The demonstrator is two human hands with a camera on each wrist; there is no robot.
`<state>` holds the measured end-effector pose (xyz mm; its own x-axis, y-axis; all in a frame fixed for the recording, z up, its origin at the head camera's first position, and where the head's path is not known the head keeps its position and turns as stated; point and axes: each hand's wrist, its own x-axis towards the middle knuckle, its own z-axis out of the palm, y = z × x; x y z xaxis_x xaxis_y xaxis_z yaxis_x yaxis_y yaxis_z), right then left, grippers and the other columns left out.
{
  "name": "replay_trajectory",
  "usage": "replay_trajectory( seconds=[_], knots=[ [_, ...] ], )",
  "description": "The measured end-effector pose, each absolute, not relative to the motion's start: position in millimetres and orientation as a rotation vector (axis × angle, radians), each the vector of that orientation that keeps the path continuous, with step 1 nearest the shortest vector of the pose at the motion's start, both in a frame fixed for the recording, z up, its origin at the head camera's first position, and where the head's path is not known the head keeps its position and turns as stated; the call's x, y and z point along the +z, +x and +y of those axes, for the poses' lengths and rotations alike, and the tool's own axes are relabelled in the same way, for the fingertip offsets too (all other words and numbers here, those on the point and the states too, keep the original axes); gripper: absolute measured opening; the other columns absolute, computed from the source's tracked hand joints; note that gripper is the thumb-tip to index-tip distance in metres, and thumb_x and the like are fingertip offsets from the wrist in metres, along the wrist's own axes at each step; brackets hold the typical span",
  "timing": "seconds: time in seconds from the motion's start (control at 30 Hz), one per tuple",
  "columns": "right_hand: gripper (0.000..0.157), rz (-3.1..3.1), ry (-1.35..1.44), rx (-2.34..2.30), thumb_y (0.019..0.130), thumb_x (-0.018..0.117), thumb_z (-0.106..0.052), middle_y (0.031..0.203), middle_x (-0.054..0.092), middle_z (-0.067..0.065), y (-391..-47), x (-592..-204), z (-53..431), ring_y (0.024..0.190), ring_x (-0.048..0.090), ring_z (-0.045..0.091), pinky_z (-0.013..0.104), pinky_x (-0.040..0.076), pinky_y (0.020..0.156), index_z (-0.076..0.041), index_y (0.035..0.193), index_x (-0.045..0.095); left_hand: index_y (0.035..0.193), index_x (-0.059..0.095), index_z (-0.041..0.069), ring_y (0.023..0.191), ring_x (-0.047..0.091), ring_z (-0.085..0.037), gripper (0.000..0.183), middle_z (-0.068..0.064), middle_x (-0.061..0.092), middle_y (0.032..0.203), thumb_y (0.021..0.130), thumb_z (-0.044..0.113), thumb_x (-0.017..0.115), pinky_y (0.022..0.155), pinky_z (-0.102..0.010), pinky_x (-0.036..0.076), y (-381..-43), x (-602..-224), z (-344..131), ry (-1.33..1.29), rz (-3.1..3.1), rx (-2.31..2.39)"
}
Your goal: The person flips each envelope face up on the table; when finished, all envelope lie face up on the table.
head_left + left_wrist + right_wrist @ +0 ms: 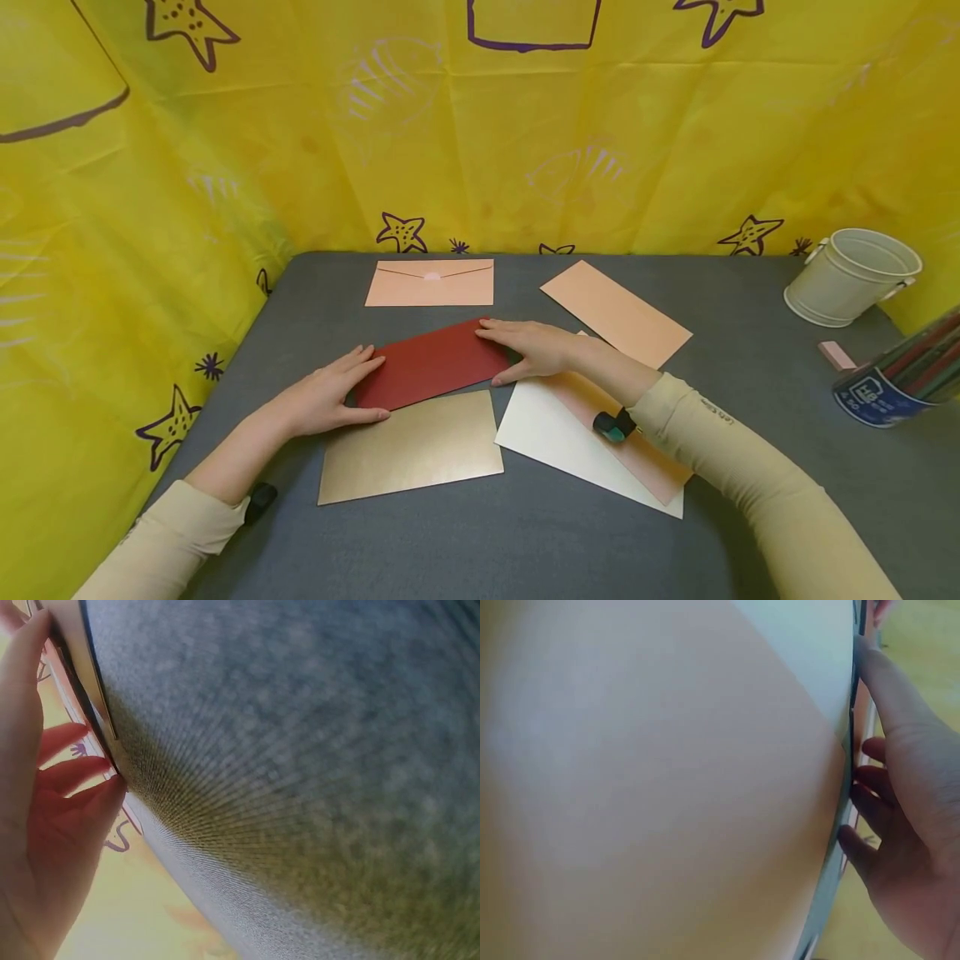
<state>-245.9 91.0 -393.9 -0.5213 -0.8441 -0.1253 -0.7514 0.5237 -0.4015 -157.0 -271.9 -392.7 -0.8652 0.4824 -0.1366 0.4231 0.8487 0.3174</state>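
A red envelope (435, 362) lies tilted in the middle of the grey table, its right end higher than its left. At its left end rests my left hand (322, 400), fingers spread along the short edge and thumb near the lower corner. My right hand (540, 346) touches the right end, its fingertips at the upper corner and its thumb by the lower one. Just below the red envelope lies a gold envelope (412, 450). In the wrist views, the fingers of the left hand (67, 802) and right hand (915, 817) reach the tabletop, fairly straight.
A pink envelope (431, 287) with its flap showing lies at the back, and a peach one (618, 308) to its right. Under my right forearm, a pink envelope (660, 475) overlaps a white one (555, 433). Far right are a cream bucket (851, 279), an eraser (836, 356) and a pencil-filled tin (873, 400).
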Motion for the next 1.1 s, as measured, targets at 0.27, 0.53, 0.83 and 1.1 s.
replay_trajectory(
  seconds=[0.27, 0.53, 0.83, 1.1],
  knots=[
    [0.081, 2.468, -1.350, -0.434, 0.091, 0.066, -0.047, 0.159, 0.022, 0.013, -245.1, -392.6, 92.0, 0.146, 0.023, 0.026, 0.043, 0.024, 0.115, -0.008, 0.152, 0.032, 0.134, 0.059, 0.004, 0.122, 0.054, -0.039, 0.073, -0.023, 0.054, 0.136, 0.083, 0.055, 0.070, 0.093, -0.057, 0.046, -158.1, -389.7, -271.6, 0.986, 2.921, 0.349],
    [0.072, 2.540, -1.344, -0.390, 0.092, 0.063, -0.048, 0.156, 0.032, 0.010, -244.0, -390.7, 91.5, 0.143, 0.030, 0.026, 0.046, 0.029, 0.112, -0.012, 0.150, 0.040, 0.107, 0.073, 0.002, 0.085, 0.072, -0.025, 0.038, -0.015, 0.072, 0.103, 0.087, 0.035, 0.072, 0.067, -0.037, 0.058, -162.4, -392.4, -273.3, 1.622, 2.991, 0.473],
    [0.049, 2.638, -1.424, -0.514, 0.093, 0.066, -0.028, 0.137, 0.057, 0.009, -245.4, -385.1, 91.9, 0.119, 0.058, 0.026, 0.040, 0.047, 0.096, -0.012, 0.138, 0.057, 0.101, 0.075, 0.004, 0.077, 0.073, -0.020, 0.039, -0.006, 0.074, 0.092, 0.099, 0.037, 0.055, 0.061, -0.035, 0.057, -163.9, -386.4, -276.2, 1.764, 3.072, 0.645],
    [0.028, 2.711, -1.438, -0.761, 0.095, 0.065, -0.018, 0.109, 0.072, 0.002, -248.9, -385.2, 90.5, 0.064, 0.054, 0.008, 0.024, 0.039, 0.055, -0.014, 0.122, 0.070, 0.102, 0.077, 0.009, 0.082, 0.071, -0.015, 0.034, 0.000, 0.074, 0.093, 0.071, -0.003, 0.081, 0.074, -0.019, 0.054, -166.4, -379.6, -285.3, 1.428, 3.127, 0.921]
  ],
)
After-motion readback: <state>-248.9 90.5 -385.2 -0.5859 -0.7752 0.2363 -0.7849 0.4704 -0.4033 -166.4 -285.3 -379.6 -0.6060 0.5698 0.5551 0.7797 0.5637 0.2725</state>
